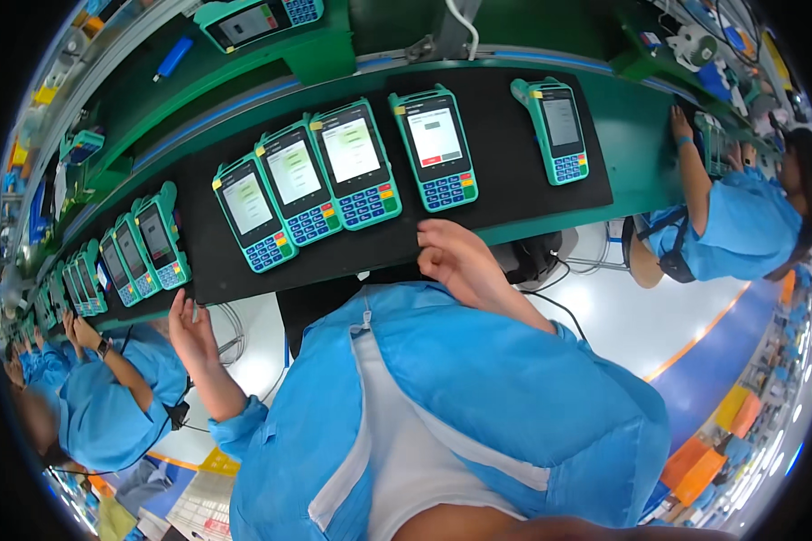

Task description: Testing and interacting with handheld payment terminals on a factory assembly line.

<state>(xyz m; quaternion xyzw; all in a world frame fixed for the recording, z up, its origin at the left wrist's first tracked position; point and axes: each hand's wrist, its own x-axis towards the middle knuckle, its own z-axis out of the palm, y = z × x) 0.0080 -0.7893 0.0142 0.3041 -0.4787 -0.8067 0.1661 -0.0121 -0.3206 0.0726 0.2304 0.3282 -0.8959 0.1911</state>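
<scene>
My left hand (192, 332) hangs at the near edge of the bench, empty, its fingers apart. Beside it stands a row of teal card payment terminals with blue keypads; the nearest terminal (160, 239) has a dim screen. My right hand (463, 261) is at the mat's front edge, fingers loosely bent and apart, with nothing visible in it. Just beyond those fingertips lies a terminal (438, 149) with a lit screen and a red on-screen button. Left of that, three lit terminals lie side by side: one (254, 212), a middle one (296, 180) and another (355, 162).
A darker-screened terminal (561, 131) lies toward the right end of the black mat (505, 171). Behind the bench, a green shelf (316, 59) holds another terminal (257, 22) and a blue object (173, 58). Co-workers in blue sit left (117, 406) and right (740, 225).
</scene>
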